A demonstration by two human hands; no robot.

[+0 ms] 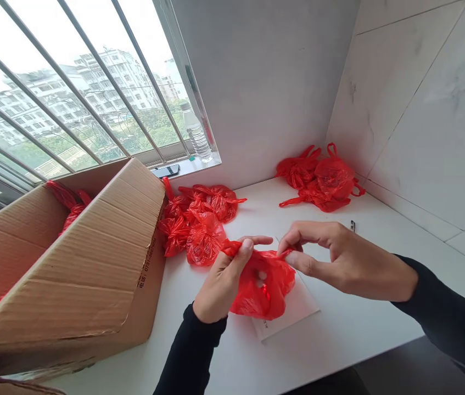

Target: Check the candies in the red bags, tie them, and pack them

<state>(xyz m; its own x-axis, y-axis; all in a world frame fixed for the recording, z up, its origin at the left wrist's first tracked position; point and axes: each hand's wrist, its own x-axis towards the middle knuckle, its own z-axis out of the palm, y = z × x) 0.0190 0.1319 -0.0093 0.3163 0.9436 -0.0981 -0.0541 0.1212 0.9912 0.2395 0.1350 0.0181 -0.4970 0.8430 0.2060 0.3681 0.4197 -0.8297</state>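
My left hand (226, 277) and my right hand (335, 255) both pinch a crumpled red plastic bag (263, 288) above the white table (339, 334). The left thumb and fingers clamp one top corner of the bag. The right thumb and forefinger pinch the other corner, with the remaining fingers curled. The bag hangs between the hands over a white sheet of paper (293, 310) lying flat on the table.
A large open cardboard box (79, 263) with red bags inside stands at the left. A heap of tied red bags (199, 219) lies beside it, another heap (318, 178) in the far corner. A water bottle (197, 134) and phone (166, 170) rest on the window sill.
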